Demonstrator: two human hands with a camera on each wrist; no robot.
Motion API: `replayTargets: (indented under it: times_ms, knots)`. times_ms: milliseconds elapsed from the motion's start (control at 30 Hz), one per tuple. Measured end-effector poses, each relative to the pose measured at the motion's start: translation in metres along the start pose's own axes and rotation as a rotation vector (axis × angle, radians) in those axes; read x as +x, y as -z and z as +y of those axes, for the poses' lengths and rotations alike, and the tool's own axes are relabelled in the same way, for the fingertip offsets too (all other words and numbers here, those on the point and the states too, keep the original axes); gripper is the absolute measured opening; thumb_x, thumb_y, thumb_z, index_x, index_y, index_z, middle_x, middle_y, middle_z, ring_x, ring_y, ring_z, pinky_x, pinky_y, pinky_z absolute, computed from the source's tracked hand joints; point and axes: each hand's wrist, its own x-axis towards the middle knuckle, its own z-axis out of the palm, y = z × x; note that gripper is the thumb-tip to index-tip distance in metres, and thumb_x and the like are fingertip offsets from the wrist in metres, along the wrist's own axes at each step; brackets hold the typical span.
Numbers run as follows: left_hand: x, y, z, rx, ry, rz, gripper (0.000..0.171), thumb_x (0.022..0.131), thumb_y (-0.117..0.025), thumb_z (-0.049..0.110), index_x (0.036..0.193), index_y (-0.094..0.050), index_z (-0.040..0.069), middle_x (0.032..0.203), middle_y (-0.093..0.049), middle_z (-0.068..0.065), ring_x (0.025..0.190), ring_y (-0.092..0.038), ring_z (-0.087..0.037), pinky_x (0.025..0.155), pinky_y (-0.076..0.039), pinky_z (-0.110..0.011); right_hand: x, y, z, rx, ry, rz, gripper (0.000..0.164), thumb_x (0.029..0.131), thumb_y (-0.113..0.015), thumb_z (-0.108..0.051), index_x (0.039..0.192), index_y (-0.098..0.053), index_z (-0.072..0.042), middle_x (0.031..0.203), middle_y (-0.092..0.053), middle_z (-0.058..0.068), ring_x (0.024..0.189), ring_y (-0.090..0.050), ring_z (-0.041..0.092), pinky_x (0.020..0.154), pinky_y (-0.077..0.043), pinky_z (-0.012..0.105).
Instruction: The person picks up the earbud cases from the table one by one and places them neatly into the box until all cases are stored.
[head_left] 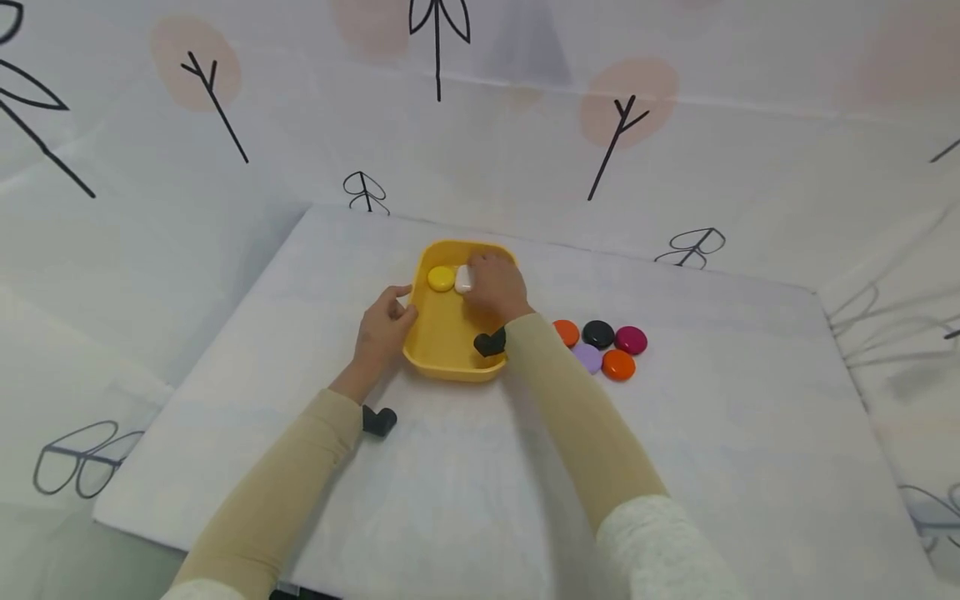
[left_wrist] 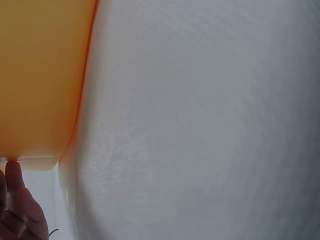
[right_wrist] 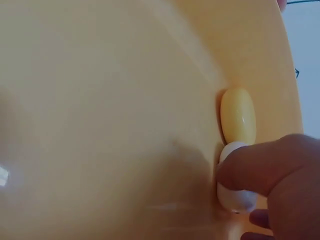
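A yellow tray with raised sides lies on the white-covered table. My left hand is at its left side, fingertips touching the rim; the left wrist view shows part of that hand by the tray's wall. Reaching inside the tray, my right hand pinches a glossy white rounded piece at the far end. A yellow rounded piece sits right beside the white one. The right wrist view shows the thumb across the white piece.
To the right of the tray lie several glossy discs: an orange one, a black one, a dark pink one, a lilac one and another orange one. The patterned cloth rises behind the table.
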Motion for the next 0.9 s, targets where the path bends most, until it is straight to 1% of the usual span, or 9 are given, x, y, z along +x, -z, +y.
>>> replayTargets:
  times_ms: [133,200,300,567,733,900]
  knots:
    - [0.0010,0.0002,0.0003,-0.009,-0.004,-0.008,0.042,0.092,-0.054,0.028,0.133,-0.054,0.019,0.079,-0.055,-0.005,0.069,-0.049,-0.020,0.062,-0.042,-0.028,0.0008,-0.0016,0.0008,-0.053,0.010,-0.002,0.039,0.087,-0.056,-0.027,0.122,-0.054,-0.011,0.113,-0.057,0.006,0.102,-0.052,0.023,0.094,-0.045,0.041]
    - [0.0010,0.0006,0.0003,-0.015,-0.002,-0.009,0.042,0.092,-0.054,0.028,0.133,-0.054,0.019,0.079,-0.054,-0.004,0.068,-0.049,-0.021,0.061,-0.042,-0.029,0.0012,-0.0023,0.0009,-0.060,0.015,-0.003,0.039,0.087,-0.055,-0.023,0.124,-0.054,-0.011,0.113,-0.057,0.006,0.102,-0.052,0.023,0.094,-0.045,0.040]
    - [0.0009,0.0012,-0.0001,-0.017,0.000,-0.010,0.042,0.092,-0.054,0.028,0.133,-0.055,0.019,0.078,-0.054,-0.004,0.068,-0.048,-0.021,0.061,-0.041,-0.029,0.0018,-0.0026,0.0002,-0.053,0.016,-0.009,0.039,0.086,-0.055,-0.022,0.124,-0.054,-0.011,0.111,-0.057,0.005,0.101,-0.053,0.023,0.093,-0.045,0.040]
    - [0.0011,0.0019,0.0001,-0.011,0.008,-0.009,0.042,0.092,-0.054,0.028,0.133,-0.055,0.020,0.079,-0.054,-0.004,0.068,-0.049,-0.021,0.061,-0.042,-0.029,0.0042,-0.0035,0.0000,-0.051,0.013,-0.003,0.039,0.090,-0.059,-0.039,0.117,-0.054,-0.012,0.106,-0.057,0.005,0.096,-0.052,0.023,0.091,-0.046,0.040]
    - [0.0013,0.0018,0.0004,-0.015,0.009,0.000,0.042,0.091,-0.054,0.027,0.132,-0.056,0.020,0.078,-0.054,-0.004,0.067,-0.049,-0.021,0.060,-0.041,-0.030,0.0048,-0.0031,-0.0002,-0.048,0.013,-0.007,0.039,0.090,-0.060,-0.040,0.116,-0.055,-0.010,0.106,-0.057,0.006,0.097,-0.053,0.023,0.092,-0.045,0.039]
    - [0.0002,0.0006,0.0013,-0.021,0.002,0.005,0.042,0.090,-0.054,0.027,0.131,-0.056,0.020,0.078,-0.054,-0.004,0.067,-0.048,-0.020,0.060,-0.041,-0.029,0.0038,-0.0006,-0.0005,-0.076,0.004,-0.033,0.046,0.089,-0.060,-0.044,0.117,-0.055,-0.008,0.109,-0.057,0.007,0.099,-0.053,0.024,0.093,-0.045,0.040]
